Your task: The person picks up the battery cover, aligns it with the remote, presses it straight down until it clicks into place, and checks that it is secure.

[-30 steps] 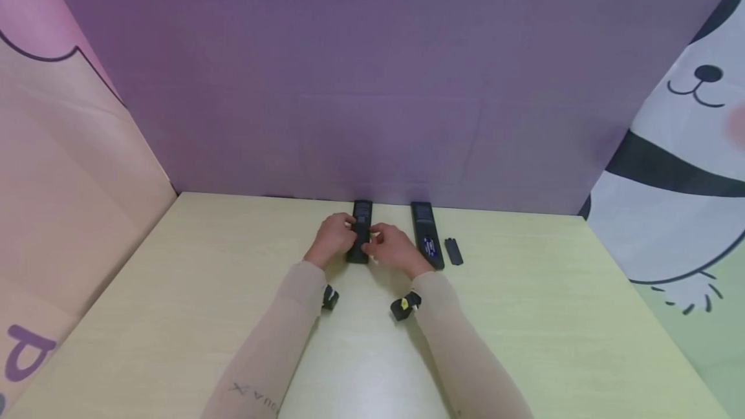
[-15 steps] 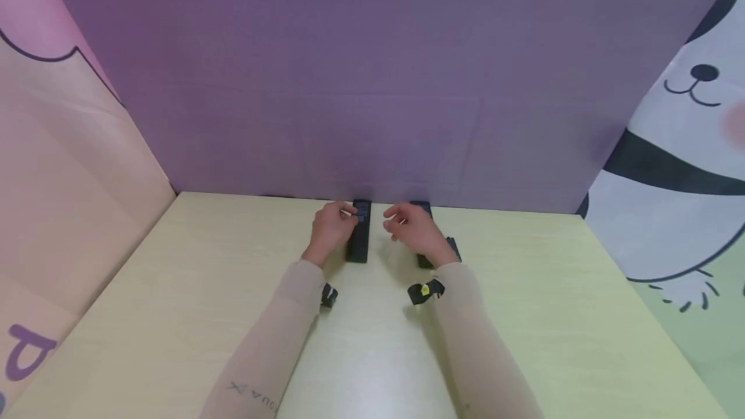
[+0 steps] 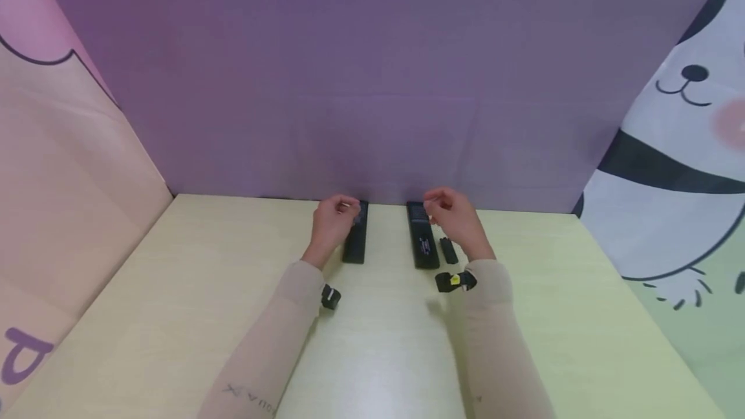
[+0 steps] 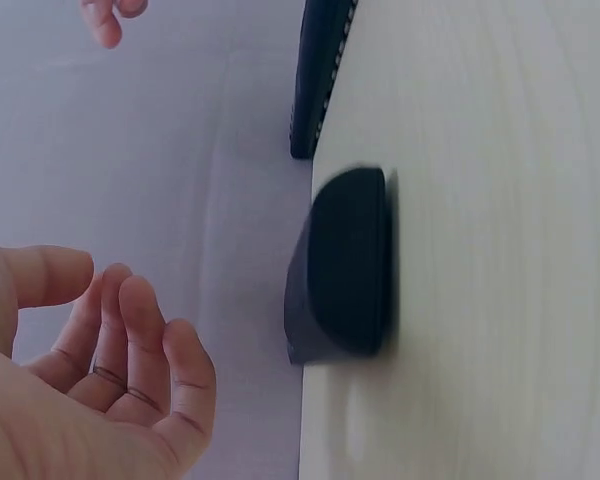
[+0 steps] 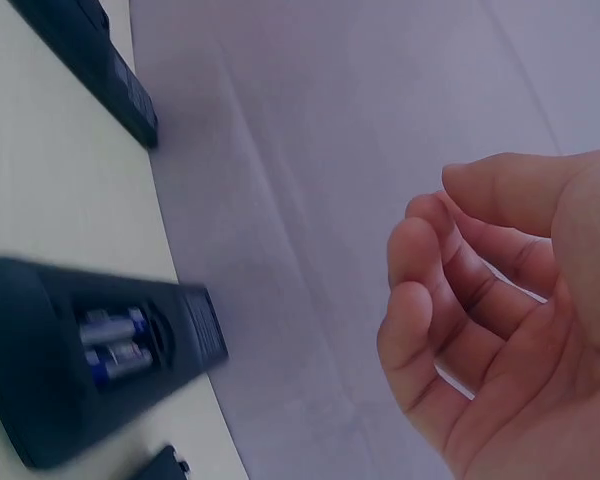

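My left hand (image 3: 333, 222) is raised off the table, fingers loosely bent, thumb near the fingertips, with nothing in its grasp. My right hand (image 3: 456, 218) is raised too, in a similar half-curled shape, and it also holds nothing. Both hands are clear of the objects below them.

At 4 o'clock from my left hand, the left remote (image 3: 355, 244), long and black, lies on the table with its length running roughly toward 12 o'clock. In the head view, my left fingertips overlap its far end.

At 8 o'clock from my right hand lies the right remote (image 3: 423, 238), also black, its far end tilted slightly toward 11 o'clock. The compartment in its near half is uncovered, and two batteries (image 5: 115, 345) sit inside, side by side. Just beside this remote, at 4 o'clock from its middle, is a small black cover (image 3: 449, 251), separate from it.

A black wrist camera is strapped at each of my pale sleeves (image 3: 500, 341). The pale wooden table (image 3: 372, 354) spreads around everything. A purple backdrop (image 3: 372, 83) rises at 12 o'clock, a pink and beige panel (image 3: 64, 147) at 9, and a panda print (image 3: 681, 147) at 3.
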### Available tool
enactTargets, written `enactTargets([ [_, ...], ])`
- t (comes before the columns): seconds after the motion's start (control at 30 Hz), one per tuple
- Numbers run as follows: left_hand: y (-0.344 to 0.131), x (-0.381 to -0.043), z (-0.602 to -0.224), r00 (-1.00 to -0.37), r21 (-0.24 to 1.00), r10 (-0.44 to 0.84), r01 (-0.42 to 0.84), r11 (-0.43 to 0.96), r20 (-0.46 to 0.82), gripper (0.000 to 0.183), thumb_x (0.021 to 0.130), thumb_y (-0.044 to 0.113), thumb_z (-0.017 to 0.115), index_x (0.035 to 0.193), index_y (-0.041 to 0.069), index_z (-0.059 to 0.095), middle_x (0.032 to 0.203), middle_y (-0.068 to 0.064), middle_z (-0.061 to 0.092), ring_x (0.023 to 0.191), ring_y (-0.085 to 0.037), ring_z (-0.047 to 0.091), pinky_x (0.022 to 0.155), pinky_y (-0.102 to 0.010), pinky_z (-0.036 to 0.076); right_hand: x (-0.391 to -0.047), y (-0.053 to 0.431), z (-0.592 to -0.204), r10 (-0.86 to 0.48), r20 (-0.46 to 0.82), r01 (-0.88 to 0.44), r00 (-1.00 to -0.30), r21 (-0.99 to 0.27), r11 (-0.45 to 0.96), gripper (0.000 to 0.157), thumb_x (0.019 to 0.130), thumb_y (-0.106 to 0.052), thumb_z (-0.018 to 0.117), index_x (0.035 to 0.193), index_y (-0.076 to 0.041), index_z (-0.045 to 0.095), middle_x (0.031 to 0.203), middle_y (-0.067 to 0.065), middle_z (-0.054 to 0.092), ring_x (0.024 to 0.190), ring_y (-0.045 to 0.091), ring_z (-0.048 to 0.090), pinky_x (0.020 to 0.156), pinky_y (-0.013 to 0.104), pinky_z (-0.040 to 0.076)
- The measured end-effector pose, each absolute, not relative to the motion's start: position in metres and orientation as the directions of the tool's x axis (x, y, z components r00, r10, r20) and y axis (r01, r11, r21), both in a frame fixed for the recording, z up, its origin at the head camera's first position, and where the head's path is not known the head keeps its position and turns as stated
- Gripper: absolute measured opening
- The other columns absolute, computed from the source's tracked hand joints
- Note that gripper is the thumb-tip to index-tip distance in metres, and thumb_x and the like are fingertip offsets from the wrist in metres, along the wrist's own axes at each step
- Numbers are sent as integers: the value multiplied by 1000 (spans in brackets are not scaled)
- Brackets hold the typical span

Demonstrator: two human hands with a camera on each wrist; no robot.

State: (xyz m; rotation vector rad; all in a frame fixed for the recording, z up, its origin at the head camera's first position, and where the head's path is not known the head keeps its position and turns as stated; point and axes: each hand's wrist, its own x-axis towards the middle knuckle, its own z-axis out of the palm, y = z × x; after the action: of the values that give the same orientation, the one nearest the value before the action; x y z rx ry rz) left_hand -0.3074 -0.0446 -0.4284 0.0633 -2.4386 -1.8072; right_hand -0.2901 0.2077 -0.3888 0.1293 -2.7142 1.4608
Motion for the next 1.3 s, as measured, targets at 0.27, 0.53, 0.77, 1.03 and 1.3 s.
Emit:
enactTargets([
  [0.27, -29, -301, -427, -995, 969, -101, -5, 247, 20, 15, 99, 20, 67, 109, 11, 73, 97, -8, 71, 82, -21, 69, 75, -31, 55, -289, 231, -393, -11, 162, -139, -987, -809, 571, 25, 103, -14, 58, 125, -4, 66, 101, 17, 68, 79, 19, 64, 75, 34, 55],
  [0.53, -12, -293, -434, -1000, 985, -26, -4, 173, 0, 18, 98, 17, 68, 112, 6, 72, 98, -12, 71, 88, -35, 70, 69, -31, 58, -287, 249, -400, 17, 163, -119, -986, -779, 615, 25, 103, -17, 60, 123, -3, 67, 104, 21, 68, 83, 31, 66, 71, 30, 51],
  [0.77, 5, -287, -438, -999, 984, 32, -17, 175, -23, 18, 98, 18, 68, 113, 7, 72, 102, -14, 72, 91, -36, 71, 67, -29, 58, -288, 257, -408, -5, 153, -118, -988, -737, 665, 25, 101, -16, 63, 122, -2, 67, 99, 18, 69, 80, 29, 65, 70, 31, 49],
  [1.03, 20, -280, -438, -994, 979, 80, -51, 196, -68, 19, 96, 17, 70, 111, 5, 71, 108, -23, 73, 81, -28, 69, 67, -31, 59, -288, 261, -415, -47, 66, -80, -997, -712, 697, 28, 100, -17, 64, 124, -2, 66, 107, 18, 70, 84, 20, 63, 69, 30, 49],
  [1.3, 31, -282, -442, -991, 972, 69, -96, 214, -113, 17, 95, 18, 71, 107, 7, 73, 105, -22, 75, 68, -13, 63, 61, -24, 56, -289, 264, -420, -63, 21, -62, -998, -667, 743, 28, 100, -18, 64, 124, -5, 66, 113, 21, 69, 94, 29, 66, 73, 31, 50],
])
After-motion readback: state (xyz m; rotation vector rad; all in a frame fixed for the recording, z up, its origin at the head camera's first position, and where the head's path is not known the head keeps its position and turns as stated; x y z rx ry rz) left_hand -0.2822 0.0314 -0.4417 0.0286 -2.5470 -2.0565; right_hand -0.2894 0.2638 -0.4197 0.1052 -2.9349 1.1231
